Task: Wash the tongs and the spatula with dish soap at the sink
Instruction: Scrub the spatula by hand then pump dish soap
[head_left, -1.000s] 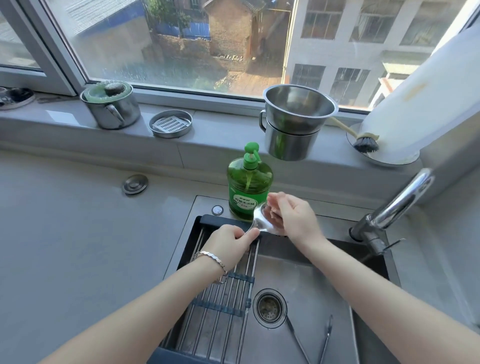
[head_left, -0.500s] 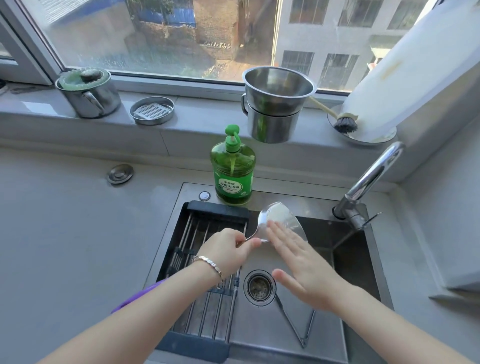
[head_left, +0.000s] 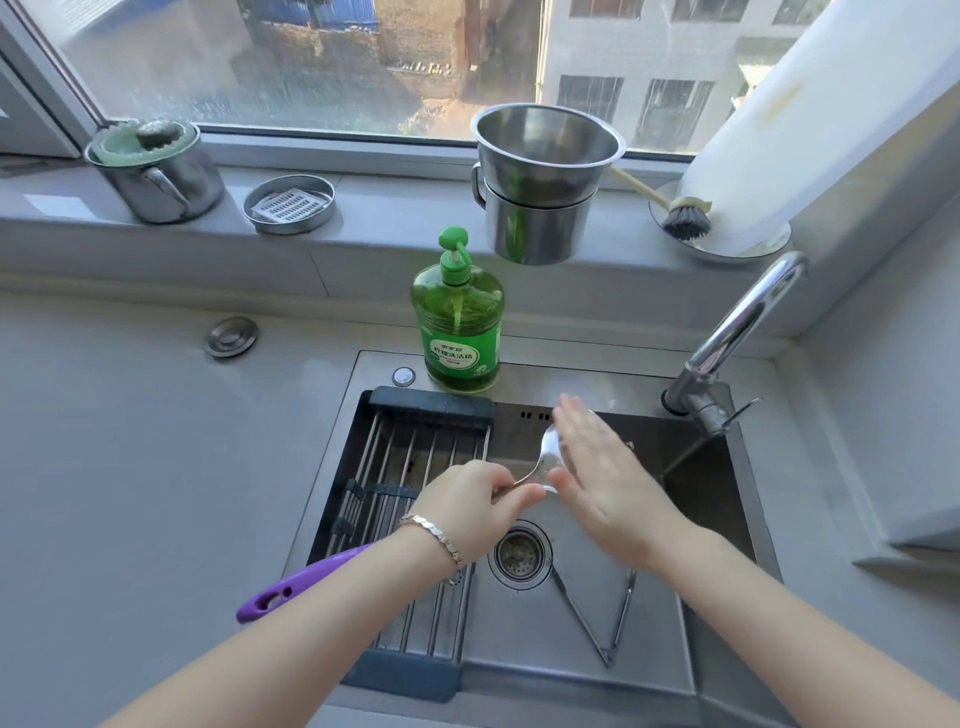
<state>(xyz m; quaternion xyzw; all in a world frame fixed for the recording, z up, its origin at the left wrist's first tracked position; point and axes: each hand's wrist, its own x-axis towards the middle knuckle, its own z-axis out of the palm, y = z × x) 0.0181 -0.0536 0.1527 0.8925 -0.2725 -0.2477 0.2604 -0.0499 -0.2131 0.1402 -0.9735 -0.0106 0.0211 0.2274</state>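
My left hand (head_left: 470, 506) grips the neck of a metal spatula (head_left: 546, 462) over the sink (head_left: 597, 675); its purple handle (head_left: 301, 582) sticks out under my left forearm. My right hand (head_left: 597, 470) lies flat with straight fingers against the spatula's blade, hiding most of it. The metal tongs (head_left: 597, 623) lie spread in a V on the sink floor, right of the drain (head_left: 519, 555). A green dish soap pump bottle (head_left: 460, 322) stands on the sink's back rim.
A roll-up drying rack (head_left: 410, 488) covers the sink's left part. The faucet (head_left: 737, 332) rises at the back right. On the sill stand stacked steel pots (head_left: 540, 182), a lidded steel mug (head_left: 156, 171), a small round tray (head_left: 289, 203) and a dish brush (head_left: 683, 218).
The right hand went from curled round the spatula blade near the soap bottle to flat against it. Both hands and the spatula moved away from the bottle, over the basin.
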